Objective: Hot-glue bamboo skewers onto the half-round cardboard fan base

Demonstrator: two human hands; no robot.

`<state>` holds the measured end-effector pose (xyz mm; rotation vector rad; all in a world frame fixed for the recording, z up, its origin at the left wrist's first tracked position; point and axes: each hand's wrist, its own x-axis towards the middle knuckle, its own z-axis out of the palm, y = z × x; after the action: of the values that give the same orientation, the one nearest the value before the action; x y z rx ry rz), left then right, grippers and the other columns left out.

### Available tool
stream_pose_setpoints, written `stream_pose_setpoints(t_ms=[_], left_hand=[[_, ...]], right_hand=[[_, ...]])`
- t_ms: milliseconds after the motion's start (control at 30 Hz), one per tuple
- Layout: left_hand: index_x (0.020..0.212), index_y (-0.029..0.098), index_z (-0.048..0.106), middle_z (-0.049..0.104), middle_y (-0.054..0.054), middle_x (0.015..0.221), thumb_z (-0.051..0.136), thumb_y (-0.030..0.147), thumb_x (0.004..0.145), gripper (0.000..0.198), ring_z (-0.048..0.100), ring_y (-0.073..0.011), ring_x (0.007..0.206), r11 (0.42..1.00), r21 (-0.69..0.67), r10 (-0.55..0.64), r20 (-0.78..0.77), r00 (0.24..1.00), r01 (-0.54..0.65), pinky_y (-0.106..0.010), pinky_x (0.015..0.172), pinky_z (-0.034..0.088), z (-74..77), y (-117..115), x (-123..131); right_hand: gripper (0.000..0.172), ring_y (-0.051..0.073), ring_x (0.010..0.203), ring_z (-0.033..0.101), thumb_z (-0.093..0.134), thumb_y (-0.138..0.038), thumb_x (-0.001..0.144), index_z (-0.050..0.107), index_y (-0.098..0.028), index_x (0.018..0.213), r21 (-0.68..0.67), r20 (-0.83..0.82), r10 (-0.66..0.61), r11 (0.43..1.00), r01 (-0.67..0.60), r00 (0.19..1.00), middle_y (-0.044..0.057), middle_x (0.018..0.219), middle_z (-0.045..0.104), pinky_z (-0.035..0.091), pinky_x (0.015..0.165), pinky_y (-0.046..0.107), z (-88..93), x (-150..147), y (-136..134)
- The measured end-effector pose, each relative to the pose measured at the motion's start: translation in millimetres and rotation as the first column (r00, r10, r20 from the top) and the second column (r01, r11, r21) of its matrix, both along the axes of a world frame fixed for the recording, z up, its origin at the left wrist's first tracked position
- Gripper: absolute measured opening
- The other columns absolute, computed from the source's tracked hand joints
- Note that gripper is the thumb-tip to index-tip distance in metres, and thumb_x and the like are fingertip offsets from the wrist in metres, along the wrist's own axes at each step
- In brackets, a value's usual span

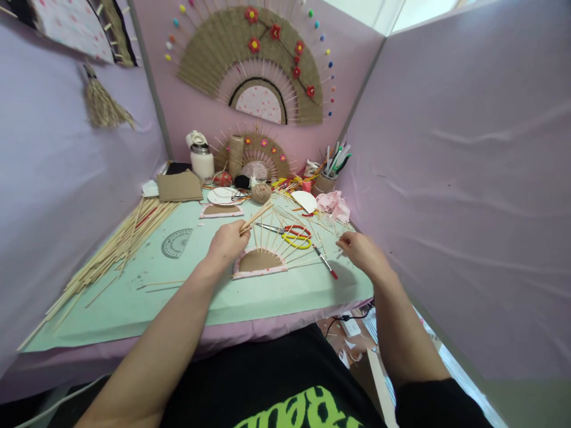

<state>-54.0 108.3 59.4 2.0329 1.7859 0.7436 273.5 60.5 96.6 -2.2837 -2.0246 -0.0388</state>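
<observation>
My left hand (227, 242) is closed around a small bundle of thin wooden sticks (257, 216), whose ends point up and to the right. Just below it lies a half-round cardboard piece (260, 260) edged in pink-dotted cloth, with several thin sticks fanning out from its curved side. Over the table's right part, my right hand (362, 252) has its fingertips pinched together; whatever may be between them is too small to make out. Between the hands lie scissors (297, 236) with red and yellow handles and a red-capped pen (326, 263).
Long sticks (111, 255) are piled on the left beside a clear protractor (177, 243). Cardboard sheets (179, 186), a white bottle (202, 160), twine balls (261, 192) and a tool cup (325, 183) line the back. Decorated fans (203, 62) hang on fabric walls.
</observation>
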Motion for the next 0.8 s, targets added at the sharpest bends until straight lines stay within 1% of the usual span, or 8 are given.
stream_pose_setpoints(t_ms=[67,100,167,267,367,567,700,800], left_hand=[[0.104,0.022,0.069,0.074,-0.006,0.087,0.047,0.026,0.087,0.028,0.067,-0.0226,0.088,1.0,0.0,-0.002,-0.026,1.0,0.002,-0.028,0.073,0.045,-0.3,0,0],[0.102,0.022,0.069,0.074,-0.006,0.088,0.046,0.027,0.087,0.027,0.067,-0.0228,0.087,1.0,-0.001,0.001,-0.047,0.999,-0.001,-0.028,0.072,0.044,-0.5,0,0],[0.099,0.022,0.069,0.074,-0.008,0.09,0.046,0.028,0.087,0.026,0.066,-0.0233,0.087,1.0,-0.01,0.011,-0.099,0.995,-0.012,-0.028,0.07,0.043,-0.9,1,-1],[0.094,0.022,0.069,0.074,-0.008,0.092,0.047,0.028,0.086,0.024,0.066,-0.0236,0.087,1.0,-0.03,0.002,-0.153,0.988,-0.007,-0.028,0.068,0.042,-1.9,2,-4],[0.09,0.023,0.07,0.075,-0.007,0.09,0.05,0.028,0.083,0.022,0.067,-0.0231,0.087,0.997,-0.061,-0.056,-0.145,0.988,0.048,-0.027,0.069,0.043,-3.3,3,-10],[0.086,0.022,0.073,0.075,-0.008,0.089,0.062,0.037,0.074,0.023,0.068,-0.0245,0.086,0.969,-0.158,-0.214,-0.139,0.967,0.192,-0.027,0.069,0.046,-7.1,4,-17],[0.078,0.021,0.07,0.073,-0.008,0.091,0.067,0.04,0.07,0.021,0.067,-0.0246,0.085,0.951,-0.191,-0.283,-0.231,0.931,0.242,-0.027,0.067,0.044,-10.1,6,-17],[0.077,0.022,0.069,0.072,-0.008,0.092,0.067,0.038,0.07,0.018,0.066,-0.0244,0.086,0.94,-0.196,-0.323,-0.25,0.913,0.279,-0.027,0.066,0.043,-11.9,8,-17]], right_hand=[[0.022,0.02,0.083,0.064,0.053,-0.031,0.094,0.072,-0.021,0.093,0.022,0.03,0.018,1.0,-0.018,0.999,0.009,0.095,0.073,0.036,0.065,0.028,8.5,-4,20],[0.023,0.021,0.089,0.064,0.051,-0.029,0.095,0.073,-0.021,0.096,-0.012,0.06,0.031,0.999,-0.03,0.998,0.01,0.1,0.074,0.037,0.068,0.029,12.2,-8,33],[0.018,0.022,0.093,0.065,0.058,-0.027,0.091,0.075,-0.022,0.094,-0.078,0.062,0.044,0.996,-0.039,0.997,0.009,0.102,0.074,0.039,0.071,0.029,15.8,-16,62],[0.011,0.022,0.09,0.066,0.07,-0.027,0.081,0.077,-0.021,0.087,-0.191,0.05,0.048,0.981,-0.038,0.998,0.008,0.096,0.075,0.043,0.072,0.028,10.4,-28,100],[0.013,0.02,0.084,0.066,0.075,-0.03,0.076,0.078,-0.019,0.084,-0.272,0.042,0.059,0.961,-0.046,0.997,0.007,0.088,0.075,0.045,0.071,0.027,-0.9,-35,125],[0.019,0.019,0.078,0.065,0.076,-0.032,0.073,0.078,-0.015,0.082,-0.352,0.039,0.085,0.934,-0.066,0.996,0.008,0.083,0.074,0.046,0.064,0.024,-19.5,-38,140],[0.024,0.018,0.079,0.065,0.074,-0.032,0.073,0.077,-0.014,0.089,-0.318,0.028,0.076,0.946,-0.063,0.997,0.008,0.085,0.074,0.046,0.065,0.023,-30.4,-34,146],[0.029,0.019,0.081,0.065,0.074,-0.034,0.074,0.076,-0.014,0.094,-0.253,0.019,0.058,0.966,-0.051,0.998,0.009,0.087,0.074,0.046,0.066,0.024,-36.6,-27,150]])
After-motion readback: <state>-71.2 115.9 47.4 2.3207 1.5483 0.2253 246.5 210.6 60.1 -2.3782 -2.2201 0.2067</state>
